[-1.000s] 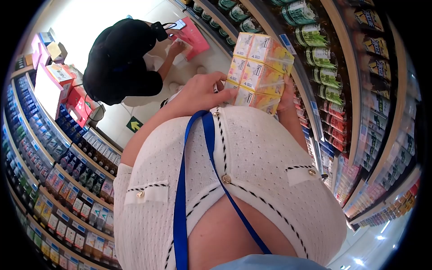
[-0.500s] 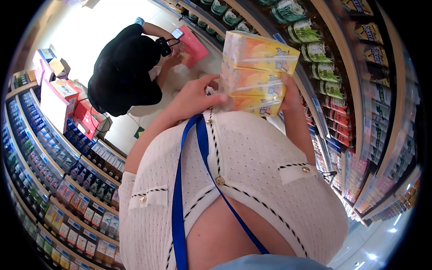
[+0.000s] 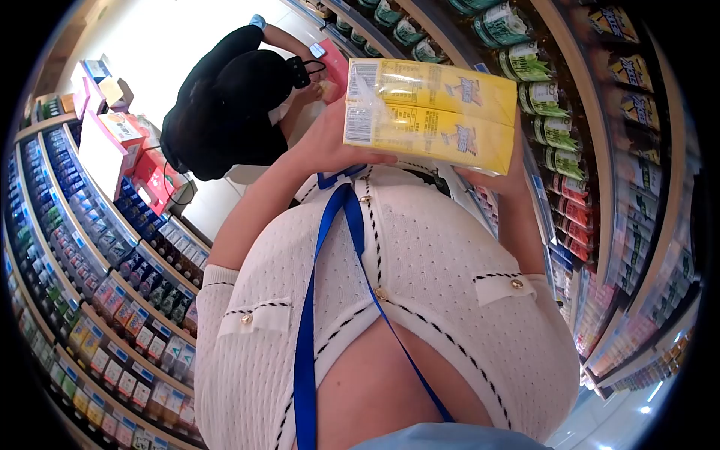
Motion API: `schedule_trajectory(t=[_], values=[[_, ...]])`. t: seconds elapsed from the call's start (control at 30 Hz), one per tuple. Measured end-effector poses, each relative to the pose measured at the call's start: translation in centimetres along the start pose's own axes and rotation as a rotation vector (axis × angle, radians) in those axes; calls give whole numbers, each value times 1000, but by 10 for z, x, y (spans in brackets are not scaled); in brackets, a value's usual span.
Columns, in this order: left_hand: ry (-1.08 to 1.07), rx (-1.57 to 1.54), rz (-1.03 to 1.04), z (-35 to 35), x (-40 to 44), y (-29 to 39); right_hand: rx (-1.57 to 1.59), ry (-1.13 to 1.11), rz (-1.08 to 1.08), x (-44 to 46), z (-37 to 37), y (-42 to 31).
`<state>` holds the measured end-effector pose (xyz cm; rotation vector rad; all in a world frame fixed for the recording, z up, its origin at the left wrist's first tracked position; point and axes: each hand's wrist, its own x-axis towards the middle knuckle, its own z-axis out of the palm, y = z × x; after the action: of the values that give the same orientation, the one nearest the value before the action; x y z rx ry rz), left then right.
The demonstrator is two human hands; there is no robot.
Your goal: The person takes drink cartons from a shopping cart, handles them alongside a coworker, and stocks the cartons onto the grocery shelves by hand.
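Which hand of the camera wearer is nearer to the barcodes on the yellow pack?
Left. The left hand is beside the barcodes, at that end of the yellow pack; the right hand holds the opposite end.

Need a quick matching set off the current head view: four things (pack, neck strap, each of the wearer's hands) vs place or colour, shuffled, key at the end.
Things
1. wrapped pack
2. neck strap
3. left hand
4. right hand

Place or colour
A. at the pack's end away from the barcodes
B. mostly yellow, under clear plastic
C. at the pack's barcode end
D. blue, hanging over the white knit top

Pairs: 1-B, 2-D, 3-C, 4-A
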<state>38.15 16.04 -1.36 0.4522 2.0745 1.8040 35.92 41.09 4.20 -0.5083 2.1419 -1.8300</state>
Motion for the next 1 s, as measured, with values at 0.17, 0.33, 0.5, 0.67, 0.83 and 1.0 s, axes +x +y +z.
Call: schedule_trajectory(t=[0.17, 0.33, 0.5, 0.67, 0.83, 1.0], values=[[62, 122, 46, -5, -5, 12, 103, 51, 17, -1, -5, -1], [280, -39, 123, -34, -6, 19, 357, 136, 125, -6, -22, 28], [275, 195, 341, -45, 10, 47, 448, 5, 253, 8, -51, 49], [153, 289, 385, -28, 20, 34, 505, -40, 411, 9, -62, 68], [52, 327, 226, -13, 19, 38, 574, -108, 466, 1, -71, 108], [-63, 321, 178, -16, 20, 52, 535, -176, 473, 6, -76, 114]])
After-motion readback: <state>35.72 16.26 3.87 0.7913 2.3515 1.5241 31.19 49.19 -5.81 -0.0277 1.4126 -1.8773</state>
